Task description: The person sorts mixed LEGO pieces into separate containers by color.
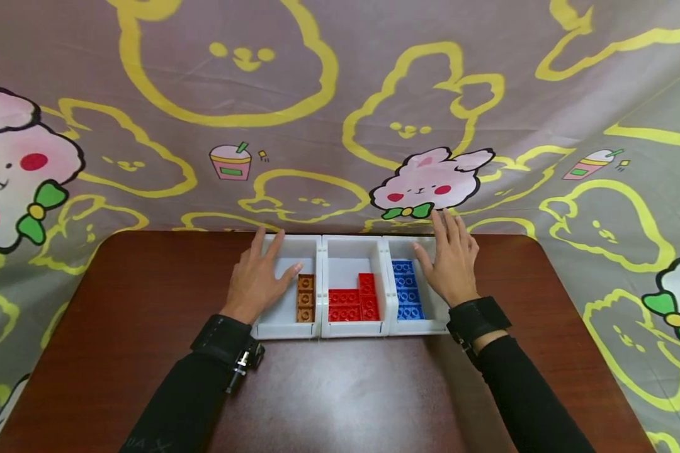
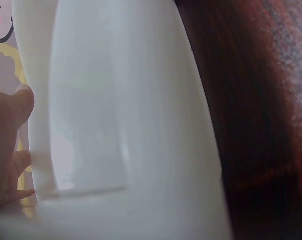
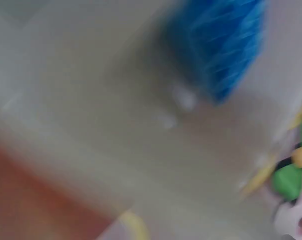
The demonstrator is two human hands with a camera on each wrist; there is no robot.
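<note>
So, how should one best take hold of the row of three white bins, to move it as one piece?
Probably by the two outer side walls, one hand from each side. The left hand already lies on the left bin, the right hand on the right bin. The bins stand touching in a row, so pressing inward should keep the middle bin clamped.

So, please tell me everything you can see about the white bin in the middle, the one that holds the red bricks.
The middle bin is an open white box, plastic by its look, standing upright on the brown table in a row of three. Its side walls touch the left bin and the right bin. Inside lie flat red studded bricks, forming an L toward the front and right; the back part of the floor is bare. Neither hand touches it.
</note>
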